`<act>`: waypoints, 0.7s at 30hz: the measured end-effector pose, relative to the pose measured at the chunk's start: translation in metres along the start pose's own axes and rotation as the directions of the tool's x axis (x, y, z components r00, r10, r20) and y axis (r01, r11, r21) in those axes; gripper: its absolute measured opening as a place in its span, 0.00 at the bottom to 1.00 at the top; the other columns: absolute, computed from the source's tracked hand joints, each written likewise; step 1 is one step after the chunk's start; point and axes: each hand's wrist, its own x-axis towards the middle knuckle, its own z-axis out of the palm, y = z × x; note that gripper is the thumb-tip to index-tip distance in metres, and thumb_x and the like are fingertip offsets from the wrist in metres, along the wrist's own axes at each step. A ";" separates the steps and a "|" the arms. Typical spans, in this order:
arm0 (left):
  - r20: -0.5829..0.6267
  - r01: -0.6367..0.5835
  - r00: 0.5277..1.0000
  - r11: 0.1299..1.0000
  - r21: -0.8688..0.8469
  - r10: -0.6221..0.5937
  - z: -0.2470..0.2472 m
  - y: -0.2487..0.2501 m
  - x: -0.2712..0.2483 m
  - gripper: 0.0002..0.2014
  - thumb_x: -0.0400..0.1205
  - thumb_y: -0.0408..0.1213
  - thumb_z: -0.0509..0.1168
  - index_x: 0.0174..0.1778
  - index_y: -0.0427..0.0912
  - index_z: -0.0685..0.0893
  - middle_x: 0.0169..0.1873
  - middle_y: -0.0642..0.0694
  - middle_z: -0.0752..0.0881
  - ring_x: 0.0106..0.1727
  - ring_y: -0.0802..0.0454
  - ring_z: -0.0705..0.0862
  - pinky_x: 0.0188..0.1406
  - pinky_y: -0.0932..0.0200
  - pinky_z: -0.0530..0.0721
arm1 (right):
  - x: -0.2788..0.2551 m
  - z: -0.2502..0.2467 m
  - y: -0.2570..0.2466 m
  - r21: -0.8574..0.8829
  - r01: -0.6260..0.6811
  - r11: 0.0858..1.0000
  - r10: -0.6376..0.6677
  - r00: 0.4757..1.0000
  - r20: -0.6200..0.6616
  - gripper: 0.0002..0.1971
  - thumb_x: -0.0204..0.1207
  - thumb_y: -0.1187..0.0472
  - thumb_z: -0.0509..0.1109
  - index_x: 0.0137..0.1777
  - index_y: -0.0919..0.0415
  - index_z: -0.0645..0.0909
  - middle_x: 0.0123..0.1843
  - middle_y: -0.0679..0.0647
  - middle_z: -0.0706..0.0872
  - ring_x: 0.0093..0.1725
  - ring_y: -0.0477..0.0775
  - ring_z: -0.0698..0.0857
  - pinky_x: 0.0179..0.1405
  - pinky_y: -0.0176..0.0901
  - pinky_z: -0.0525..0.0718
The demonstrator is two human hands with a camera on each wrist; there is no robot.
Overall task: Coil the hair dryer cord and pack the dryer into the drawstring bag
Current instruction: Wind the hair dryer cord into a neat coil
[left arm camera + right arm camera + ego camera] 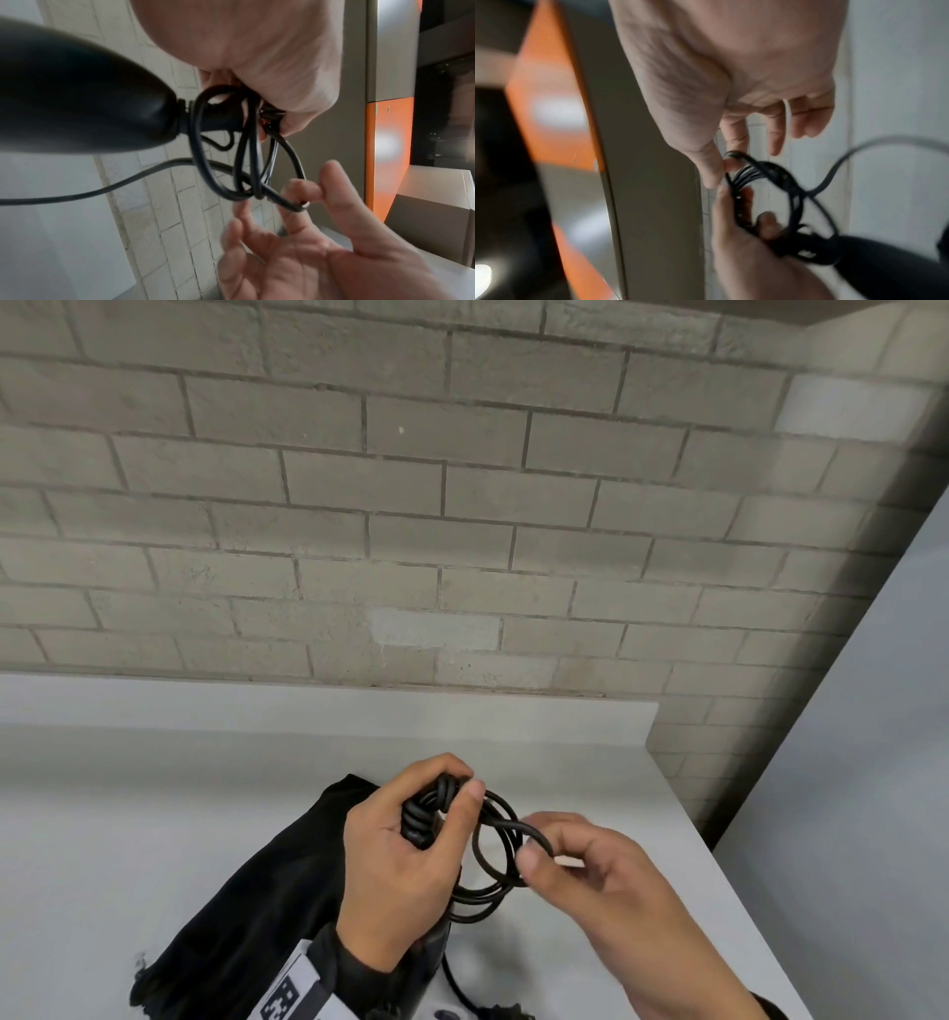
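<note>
The black cord [495, 845] is wound into several loops above the white counter. My left hand [452, 796] grips the bundled side of the coil, thumb over the strands. My right hand [539, 850] pinches one loop between thumb and forefinger, its other fingers spread loosely. The black hair dryer [77, 101] hangs below my left wrist, mostly hidden in the head view. In the right wrist view the thumb and forefinger close on the cord [734, 160]. The black drawstring bag [246, 891] lies flat on the counter under and left of my left hand. A free length of cord [454, 983] trails toward the near edge.
The white counter [154, 788] runs to a low white upstand against a grey brick wall [462, 505]. Its right edge drops off beside a pale wall [847, 762]. An orange and grey cabinet [388, 152] stands off to the side.
</note>
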 end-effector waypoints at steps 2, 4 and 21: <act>0.002 0.005 1.000 1.000 0.000 -0.005 -0.001 -0.001 0.001 0.04 0.77 0.44 0.70 0.41 0.48 0.87 0.28 0.48 0.85 0.26 0.48 0.82 0.27 0.58 0.81 | -0.001 0.000 0.005 -0.033 0.078 0.996 -0.079 0.996 -0.044 0.17 0.64 0.39 0.76 0.37 0.53 0.87 0.40 0.45 0.85 0.41 0.47 0.80 0.43 0.39 0.77; 0.015 0.013 1.000 1.000 -0.004 -0.013 -0.002 -0.002 0.001 0.05 0.77 0.44 0.71 0.41 0.47 0.88 0.27 0.49 0.84 0.26 0.48 0.82 0.26 0.59 0.81 | -0.003 0.000 0.009 0.040 0.063 0.997 -0.062 0.998 -0.029 0.13 0.65 0.43 0.75 0.36 0.52 0.86 0.33 0.48 0.85 0.35 0.46 0.78 0.38 0.31 0.75; 0.127 0.110 0.988 0.984 -0.139 -0.092 -0.004 -0.012 0.000 0.06 0.75 0.44 0.72 0.43 0.48 0.90 0.25 0.56 0.84 0.22 0.61 0.79 0.26 0.70 0.76 | -0.020 -0.088 0.008 -0.260 -0.099 0.961 0.152 0.969 0.193 0.22 0.66 0.50 0.81 0.25 0.56 0.72 0.19 0.51 0.70 0.20 0.48 0.67 0.23 0.37 0.67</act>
